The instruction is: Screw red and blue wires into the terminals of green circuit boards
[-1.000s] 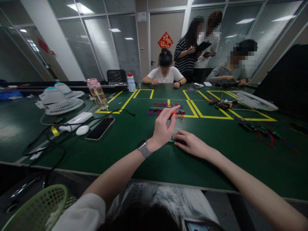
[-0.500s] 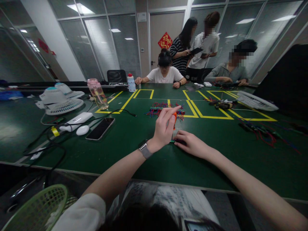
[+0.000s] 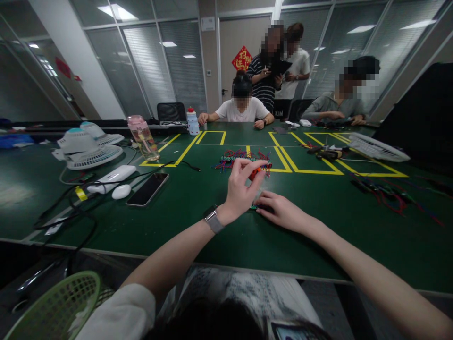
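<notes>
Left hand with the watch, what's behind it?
Beyond the left hand lies a cluster of green boards with red and blue wires. The hand covers part of the cluster's near side, which can't be seen, and some of the orange object it holds.

Orange tool [image 3: 254, 174] mostly hidden from us behind left hand [image 3: 239, 186]. Green board [image 3: 253, 207] too small to read; we cannot tell how right hand [image 3: 279, 210] meets it. Wire bundle [image 3: 229, 159] partly covered. Basket [image 3: 46, 309] cut off by bottom edge.
</notes>
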### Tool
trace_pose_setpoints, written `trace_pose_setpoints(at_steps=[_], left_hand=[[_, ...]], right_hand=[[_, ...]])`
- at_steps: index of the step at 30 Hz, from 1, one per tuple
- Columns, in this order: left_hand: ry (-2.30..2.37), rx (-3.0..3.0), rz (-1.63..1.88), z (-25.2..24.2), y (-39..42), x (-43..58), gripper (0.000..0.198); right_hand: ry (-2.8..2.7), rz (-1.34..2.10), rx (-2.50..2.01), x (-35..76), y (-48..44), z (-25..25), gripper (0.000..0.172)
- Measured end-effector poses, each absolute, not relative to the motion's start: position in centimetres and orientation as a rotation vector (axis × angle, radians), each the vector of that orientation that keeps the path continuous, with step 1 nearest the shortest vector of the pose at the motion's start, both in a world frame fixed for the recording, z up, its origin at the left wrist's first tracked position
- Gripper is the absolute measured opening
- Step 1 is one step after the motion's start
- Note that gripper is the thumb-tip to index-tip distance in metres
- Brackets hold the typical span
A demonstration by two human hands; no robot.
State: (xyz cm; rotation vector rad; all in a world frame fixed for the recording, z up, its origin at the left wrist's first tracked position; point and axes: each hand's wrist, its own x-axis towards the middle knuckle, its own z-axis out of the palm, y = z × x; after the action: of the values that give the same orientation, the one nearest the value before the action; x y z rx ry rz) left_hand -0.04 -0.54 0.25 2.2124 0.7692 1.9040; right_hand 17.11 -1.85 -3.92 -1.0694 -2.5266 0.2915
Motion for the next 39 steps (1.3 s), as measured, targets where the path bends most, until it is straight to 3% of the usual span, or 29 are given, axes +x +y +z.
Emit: trace_pose_setpoints(at_steps=[6, 15, 23, 34, 39], left_hand=[[0.722, 2.187, 1.832, 0.29, -0.39, -0.16, 0.03], [0.769, 2.22, 1.949, 0.52, -0.32, -0.2, 0.01], [0.692, 2.139, 1.807, -0.02, -0.25, -0.32, 0.033], [0.731, 2.187, 1.937, 0.39, -0.56, -0.13, 0.019], [0.728, 2.167, 1.865, 0.05, -0.55, -0.33, 0.033]], right_hand=[[-2.526, 0.285, -1.073, 17.1, -1.89, -3.81, 0.018], [-2.529, 0.288, -1.076, 17.12, -1.85, -3.91, 0.019], [-2.535, 0.264, -1.069, 17.15, -1.78, -4.01, 0.018], [-2.53, 0.291, -1.074, 17.13, -1.81, -3.99, 0.019], [-2.526, 0.271, -1.073, 17.13, -1.79, -4.0, 0.018]])
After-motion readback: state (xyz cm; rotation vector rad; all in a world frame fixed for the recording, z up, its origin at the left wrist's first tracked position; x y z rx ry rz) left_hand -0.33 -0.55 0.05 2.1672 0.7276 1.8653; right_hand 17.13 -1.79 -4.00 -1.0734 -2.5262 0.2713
